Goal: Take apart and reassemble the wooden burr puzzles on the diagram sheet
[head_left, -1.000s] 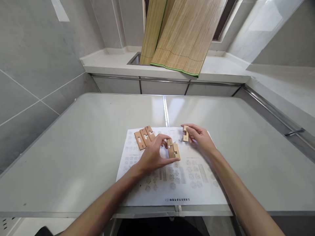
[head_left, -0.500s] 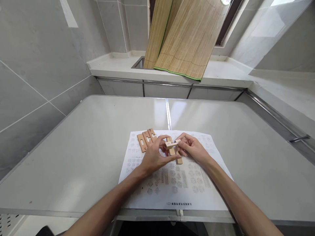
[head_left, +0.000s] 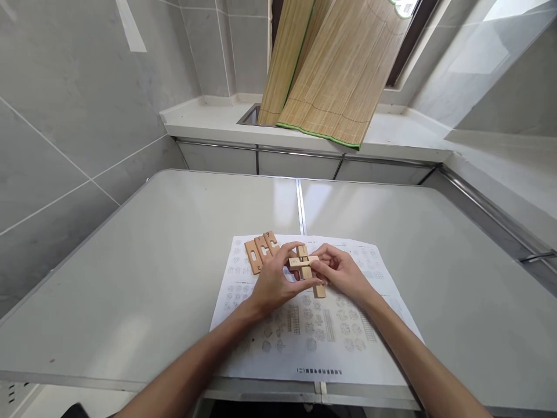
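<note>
Near the middle of the printed sheet, my left hand (head_left: 275, 282) grips some joined wooden puzzle pieces (head_left: 306, 273) between thumb and fingers. A notched wooden piece (head_left: 300, 263) lies crosswise over them, its right end pinched by my right hand (head_left: 340, 269). Below my left fingertips another wooden block (head_left: 319, 291) sticks out toward me; whether it joins the rest cannot be made out. Several flat wooden pieces with cutouts (head_left: 253, 257) lie side by side just left of my left hand, on the sheet's upper left.
The paper sheet (head_left: 322, 354) with small printed diagrams lies on a pale table (head_left: 148, 273) with a metal seam. Behind it, a white counter (head_left: 204, 129) has a sink and a bamboo mat (head_left: 339, 75) hanging over its edge.
The crosswise piece has gone from raised and tilted to lying flatter over the held pieces, with my right fingers still on its end. The whole view has shifted slightly.
</note>
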Action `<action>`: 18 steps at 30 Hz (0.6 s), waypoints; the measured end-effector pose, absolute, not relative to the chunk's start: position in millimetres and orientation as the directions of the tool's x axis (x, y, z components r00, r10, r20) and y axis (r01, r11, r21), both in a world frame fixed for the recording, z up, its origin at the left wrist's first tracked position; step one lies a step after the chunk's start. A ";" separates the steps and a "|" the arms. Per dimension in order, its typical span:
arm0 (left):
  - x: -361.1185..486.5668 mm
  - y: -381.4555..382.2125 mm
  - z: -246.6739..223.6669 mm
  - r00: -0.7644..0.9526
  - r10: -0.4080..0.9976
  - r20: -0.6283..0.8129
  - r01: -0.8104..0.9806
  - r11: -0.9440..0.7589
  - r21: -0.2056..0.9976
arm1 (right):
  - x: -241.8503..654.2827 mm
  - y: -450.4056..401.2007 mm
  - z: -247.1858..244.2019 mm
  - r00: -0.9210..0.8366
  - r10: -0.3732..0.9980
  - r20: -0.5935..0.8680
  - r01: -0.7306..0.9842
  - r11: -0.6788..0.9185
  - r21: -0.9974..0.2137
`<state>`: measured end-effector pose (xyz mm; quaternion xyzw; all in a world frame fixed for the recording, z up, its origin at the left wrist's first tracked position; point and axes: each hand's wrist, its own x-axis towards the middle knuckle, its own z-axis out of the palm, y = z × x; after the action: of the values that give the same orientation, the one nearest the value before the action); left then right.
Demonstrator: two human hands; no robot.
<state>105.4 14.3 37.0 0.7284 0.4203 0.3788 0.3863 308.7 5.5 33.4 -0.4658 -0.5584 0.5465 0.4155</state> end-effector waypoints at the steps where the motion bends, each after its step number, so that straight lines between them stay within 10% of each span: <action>1: 105.4 14.1 36.4 0.359 0.902 0.238 0.321 -0.359 0.876 | 308.5 5.7 33.4 -0.224 0.974 -0.047 0.075 -0.031 -0.997; 18: 106.7 12.9 31.1 0.387 0.875 0.292 0.155 -0.374 0.915 | 312.4 3.2 35.0 -0.238 0.971 0.002 0.254 0.064 -0.965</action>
<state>106.7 12.9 31.1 0.7142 0.3604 0.4204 0.4281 312.4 3.2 35.0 -0.4898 -0.6253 0.4774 0.3758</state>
